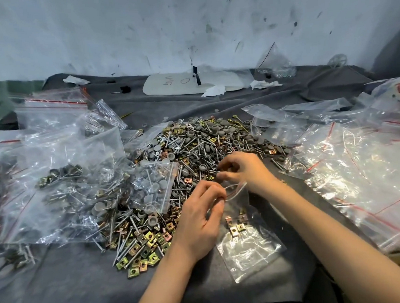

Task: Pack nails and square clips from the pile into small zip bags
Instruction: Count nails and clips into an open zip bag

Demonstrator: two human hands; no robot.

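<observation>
Your left hand (201,220) has its fingers curled, and its thumb and fingertips pinch the top edge of a small zip bag (249,245). The bag lies flat on the grey cloth (81,294) between your 2 arms, and its mouth is held open just under your right hand (243,169). A few square clips (235,228) sit inside the bag, close to your left fingers. Your right hand is on the near edge of the pile (184,150), just past the bag's mouth. Its fingers are curled in, but they are blurred, so you cannot tell if they hold a piece. The pile spreads out in front of both hands and to the left of your left hand. It is made of nails (124,253), more square clips and round grey caps (225,132). Filled bags (62,183) lie farther left of your left hand. Empty bags (353,163) with red strips lie to the right of your right arm.
</observation>
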